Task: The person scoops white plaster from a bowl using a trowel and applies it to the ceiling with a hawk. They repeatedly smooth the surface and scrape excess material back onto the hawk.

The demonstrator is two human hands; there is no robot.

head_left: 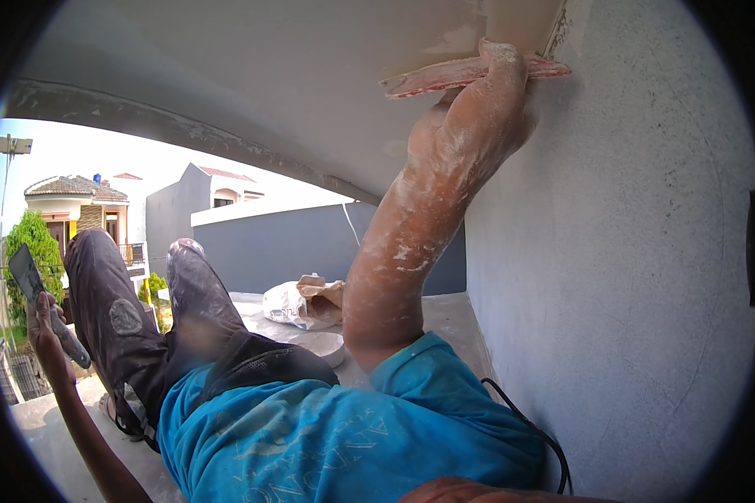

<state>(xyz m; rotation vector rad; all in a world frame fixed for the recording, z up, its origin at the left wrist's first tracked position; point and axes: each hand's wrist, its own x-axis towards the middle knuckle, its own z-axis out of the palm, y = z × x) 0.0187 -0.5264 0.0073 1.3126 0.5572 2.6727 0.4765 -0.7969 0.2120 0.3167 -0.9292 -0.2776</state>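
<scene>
My right hand (499,80) is raised overhead, its fingers closed round a long, flat red putty spreader (432,78) smeared with white. The spreader lies close against the ceiling (252,75), near the corner with the wall. Damp-looking, beige patches (461,38) show on the ceiling beside it. White compound coats this hand and forearm. Out to the left, my left hand (49,335) grips a putty knife (27,272) by its handle, the wide dark blade pointing up. Some fingers of both hands are hidden.
A grey wall (612,251) rises close on my right. Beyond my bent legs stand an opened white sack (289,306) and a pale round bowl (320,342) on the floor. A black cord (533,423) runs beside the wall. Houses and a tree show outside at left.
</scene>
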